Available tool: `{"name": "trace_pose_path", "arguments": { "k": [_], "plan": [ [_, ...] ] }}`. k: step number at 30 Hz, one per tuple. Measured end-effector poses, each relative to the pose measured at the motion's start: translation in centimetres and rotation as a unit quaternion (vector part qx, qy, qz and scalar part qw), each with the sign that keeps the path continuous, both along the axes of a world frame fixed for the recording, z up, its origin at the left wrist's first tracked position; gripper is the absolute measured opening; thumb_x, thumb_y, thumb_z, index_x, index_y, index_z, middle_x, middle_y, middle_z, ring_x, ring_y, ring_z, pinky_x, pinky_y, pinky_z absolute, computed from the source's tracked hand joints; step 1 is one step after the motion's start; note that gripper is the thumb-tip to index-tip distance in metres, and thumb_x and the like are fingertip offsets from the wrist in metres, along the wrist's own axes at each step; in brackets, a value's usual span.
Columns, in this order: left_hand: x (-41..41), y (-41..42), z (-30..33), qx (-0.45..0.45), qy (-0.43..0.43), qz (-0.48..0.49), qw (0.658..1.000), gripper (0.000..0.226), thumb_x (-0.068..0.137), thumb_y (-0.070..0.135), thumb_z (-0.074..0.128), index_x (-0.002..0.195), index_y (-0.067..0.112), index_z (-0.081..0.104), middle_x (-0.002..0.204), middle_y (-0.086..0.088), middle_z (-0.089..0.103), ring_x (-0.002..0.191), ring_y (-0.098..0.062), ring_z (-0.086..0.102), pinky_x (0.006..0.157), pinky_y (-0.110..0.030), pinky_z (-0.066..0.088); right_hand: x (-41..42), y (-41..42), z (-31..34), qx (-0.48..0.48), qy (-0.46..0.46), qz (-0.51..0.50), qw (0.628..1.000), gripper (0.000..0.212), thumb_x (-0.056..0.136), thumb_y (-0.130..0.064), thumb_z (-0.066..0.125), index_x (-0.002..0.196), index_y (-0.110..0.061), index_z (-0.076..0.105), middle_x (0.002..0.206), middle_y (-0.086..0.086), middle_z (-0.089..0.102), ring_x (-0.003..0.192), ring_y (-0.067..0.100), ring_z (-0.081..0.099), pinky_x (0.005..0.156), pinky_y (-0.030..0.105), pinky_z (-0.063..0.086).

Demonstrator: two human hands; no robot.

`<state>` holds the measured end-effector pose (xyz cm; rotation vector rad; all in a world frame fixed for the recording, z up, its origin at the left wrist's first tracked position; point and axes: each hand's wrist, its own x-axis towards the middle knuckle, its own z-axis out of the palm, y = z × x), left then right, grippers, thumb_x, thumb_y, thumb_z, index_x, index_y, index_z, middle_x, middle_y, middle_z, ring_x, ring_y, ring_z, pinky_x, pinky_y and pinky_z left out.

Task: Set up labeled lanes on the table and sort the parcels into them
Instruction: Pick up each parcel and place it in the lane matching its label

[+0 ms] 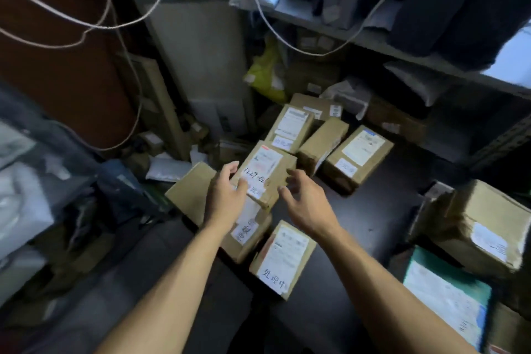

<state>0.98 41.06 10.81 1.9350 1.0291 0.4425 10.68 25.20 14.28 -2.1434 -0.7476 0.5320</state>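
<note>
Nearest us, low centre, a labelled parcel [283, 260] lies on the dark surface [373, 218]. Just above it our left hand [225, 195] and right hand [306, 200] flank a stacked parcel [265, 172], fingers loose, gripping nothing. More parcels [357, 156] lie beyond, centre right.

I see both hands at a brown parcel [265, 172] stacked on another parcel [247, 234] on the dark table [382, 210]. My left hand [227, 195] touches its left edge, thumb on the label. My right hand [306, 201] hovers just beside its right edge, fingers loosely spread. Further parcels lie near: one nearest me [283, 259], three beyond [357, 158].
</note>
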Motion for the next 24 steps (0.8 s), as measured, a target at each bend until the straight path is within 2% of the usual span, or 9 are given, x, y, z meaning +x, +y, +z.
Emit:
{"name": "trace_pose_path", "arguments": {
  "k": [2, 5, 9, 11, 13, 16, 19, 22, 24],
  "plan": [
    [-2.4, 1.9, -0.6, 0.023, 0.037, 0.057, 0.997, 0.046, 0.093, 0.024, 0.059, 0.139, 0.02, 0.05, 0.14, -0.002, 0.053, 0.131, -0.022, 0.046, 0.104, -0.037, 0.04, -1.1, 2.5, -0.9, -0.019, 0.017, 0.041, 0.999, 0.049, 0.097, -0.033, 0.05, 0.143, -0.017, 0.042, 0.135, 0.004, 0.058, 0.105, 0.016, 0.061, 0.087, 0.029, 0.047],
    [-5.4, 3.1, -2.2, -0.006, 0.087, 0.119, 0.989, 0.064, 0.092, 0.023, 0.063, 0.149, 0.016, 0.036, 0.153, -0.009, 0.038, 0.141, -0.028, 0.033, 0.11, -0.043, 0.035, -2.3, 5.0, -2.6, -0.07, 0.034, 0.086, 0.993, 0.051, 0.097, -0.027, 0.048, 0.146, -0.016, 0.039, 0.143, 0.008, 0.052, 0.122, 0.026, 0.057, 0.099, 0.036, 0.047],
    [-7.3, 2.2, -4.7, -0.094, 0.064, 0.176, 0.978, 0.092, 0.09, 0.02, 0.068, 0.157, 0.01, 0.007, 0.16, -0.019, 0.018, 0.147, -0.034, 0.022, 0.119, -0.046, 0.024, -2.8, 6.4, -5.4, -0.14, 0.045, 0.118, 0.982, 0.049, 0.097, -0.024, 0.046, 0.144, -0.009, 0.042, 0.141, 0.015, 0.051, 0.126, 0.031, 0.051, 0.101, 0.032, 0.041],
    [-7.5, 1.4, -5.8, -0.161, 0.027, 0.211, 0.964, 0.098, 0.09, 0.022, 0.069, 0.157, 0.011, -0.002, 0.158, -0.017, 0.023, 0.141, -0.03, 0.035, 0.114, -0.036, 0.031, -2.9, 6.5, -6.7, -0.16, 0.058, 0.125, 0.978, 0.038, 0.098, -0.023, 0.045, 0.134, -0.01, 0.049, 0.129, 0.017, 0.058, 0.12, 0.035, 0.054, 0.089, 0.031, 0.043],
    [-7.4, 0.7, -6.8, -0.238, 0.002, 0.246, 0.94, 0.096, 0.092, 0.028, 0.067, 0.157, 0.013, -0.003, 0.148, -0.011, 0.041, 0.119, -0.024, 0.052, 0.096, -0.03, 0.042, -3.0, 6.4, -7.6, -0.17, 0.078, 0.122, 0.975, 0.033, 0.099, -0.024, 0.045, 0.129, -0.013, 0.052, 0.123, 0.014, 0.062, 0.113, 0.033, 0.058, 0.084, 0.03, 0.045],
    [-6.9, 0.3, -7.8, -0.313, -0.009, 0.264, 0.912, 0.075, 0.095, 0.037, 0.06, 0.15, 0.01, 0.017, 0.132, -0.008, 0.057, 0.101, -0.021, 0.056, 0.085, -0.031, 0.044, -3.4, 6.3, -8.1, -0.175, 0.112, 0.119, 0.971, 0.039, 0.101, -0.028, 0.046, 0.137, -0.016, 0.046, 0.129, 0.008, 0.062, 0.114, 0.028, 0.06, 0.083, 0.025, 0.044],
    [-7.2, 0.5, -8.3, -0.332, -0.017, 0.264, 0.906, 0.065, 0.095, 0.042, 0.059, 0.144, 0.014, 0.026, 0.129, -0.005, 0.058, 0.1, -0.02, 0.059, 0.086, -0.033, 0.046, -3.7, 6.3, -8.0, -0.159, 0.131, 0.11, 0.972, 0.041, 0.1, -0.026, 0.047, 0.14, -0.018, 0.042, 0.126, 0.005, 0.062, 0.106, 0.022, 0.061, 0.082, 0.025, 0.044],
    [-8.0, 0.1, -8.1, -0.337, -0.024, 0.25, 0.907, 0.079, 0.096, 0.042, 0.058, 0.156, 0.023, 0.01, 0.141, -0.001, 0.049, 0.121, -0.024, 0.055, 0.103, -0.043, 0.046, -4.3, 5.8, -7.8, -0.147, 0.131, 0.108, 0.974, 0.037, 0.098, -0.025, 0.05, 0.135, -0.021, 0.046, 0.113, -0.001, 0.065, 0.091, 0.015, 0.06, 0.075, 0.025, 0.045],
    [-8.5, -0.1, -7.7, -0.333, -0.034, 0.247, 0.909, 0.083, 0.096, 0.042, 0.058, 0.157, 0.027, 0.004, 0.145, -0.002, 0.046, 0.123, -0.023, 0.053, 0.105, -0.043, 0.045, -5.1, 5.4, -7.5, -0.135, 0.135, 0.099, 0.977, 0.034, 0.098, -0.025, 0.052, 0.132, -0.02, 0.049, 0.117, 0.0, 0.064, 0.1, 0.018, 0.061, 0.084, 0.032, 0.049]
  ]
}}
